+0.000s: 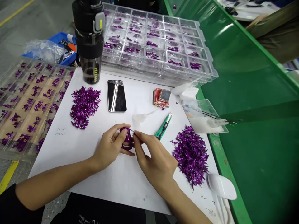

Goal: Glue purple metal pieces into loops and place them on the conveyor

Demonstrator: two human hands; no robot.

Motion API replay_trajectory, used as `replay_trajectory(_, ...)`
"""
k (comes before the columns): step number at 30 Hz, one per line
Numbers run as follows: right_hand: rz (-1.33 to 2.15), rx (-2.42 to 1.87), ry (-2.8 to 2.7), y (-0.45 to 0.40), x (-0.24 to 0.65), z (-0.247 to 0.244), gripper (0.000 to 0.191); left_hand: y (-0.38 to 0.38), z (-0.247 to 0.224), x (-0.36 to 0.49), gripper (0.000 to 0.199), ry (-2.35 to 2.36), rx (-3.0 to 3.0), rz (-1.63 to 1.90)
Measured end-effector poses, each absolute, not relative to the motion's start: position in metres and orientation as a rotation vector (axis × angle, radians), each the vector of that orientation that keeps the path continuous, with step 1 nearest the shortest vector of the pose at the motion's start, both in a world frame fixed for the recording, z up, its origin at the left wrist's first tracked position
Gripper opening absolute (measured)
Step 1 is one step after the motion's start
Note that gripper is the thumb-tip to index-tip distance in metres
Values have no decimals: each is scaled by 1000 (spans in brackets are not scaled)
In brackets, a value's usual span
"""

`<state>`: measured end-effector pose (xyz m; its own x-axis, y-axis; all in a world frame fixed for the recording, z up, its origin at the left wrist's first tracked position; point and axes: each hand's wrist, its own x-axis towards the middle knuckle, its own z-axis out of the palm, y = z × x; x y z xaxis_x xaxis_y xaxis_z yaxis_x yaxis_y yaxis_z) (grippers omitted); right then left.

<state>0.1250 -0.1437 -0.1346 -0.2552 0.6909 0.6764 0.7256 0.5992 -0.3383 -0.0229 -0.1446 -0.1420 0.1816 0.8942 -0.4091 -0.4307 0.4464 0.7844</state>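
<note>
Over the middle of the white tabletop, my left hand (111,144) is closed on a shiny purple piece with ring-like curves (126,140), thumb on its near face. My right hand (155,155) pinches with thumb and forefinger right beside it, where a thin dark line shows; what the fingertips hold is too small to name. A green utility knife (164,126) lies just beyond my right hand. To the right is a heap of pointed purple metallic pieces (191,155), and a smaller heap of similar pieces (84,106) lies at the far left.
Beyond my hands lie a phone (117,95) and a small red packet with a metal block (161,97). A tall black bottle (90,46) stands by stacked clear compartment trays (158,67). A green partition (254,93) borders the right, near a white mouse-shaped object (221,186).
</note>
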Motion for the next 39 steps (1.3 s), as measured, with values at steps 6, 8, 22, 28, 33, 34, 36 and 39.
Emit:
replay_trajectory(6,-77,-1089,-1957,-147,127,-137,35,-145,-141,-23,35,1002,542,1008)
replay_trajectory(8,-64,-1083,-1975,-148,128,-139,36,-145,-141,-23,33,998,551,999)
replay_trajectory(22,229,-1151,-1922,-155,118,-143,33,-144,-135,-23,29,1007,366,1063)
replay_trajectory(28,-68,-1190,-2005,-158,106,-149,37,-143,-137,-21,25,984,338,1118)
replay_trajectory(33,92,-1407,-1940,-160,95,-153,27,-144,-139,-19,21,1011,378,1211)
replay_trajectory(34,127,-1428,-1916,-160,94,-153,23,-144,-139,-19,20,1008,409,1209)
replay_trajectory(36,127,-1413,-1889,-160,91,-154,15,-145,-138,-20,17,997,474,1185)
replay_trajectory(39,40,-1362,-1863,-161,88,-155,13,-145,-137,-23,17,1016,557,1152)
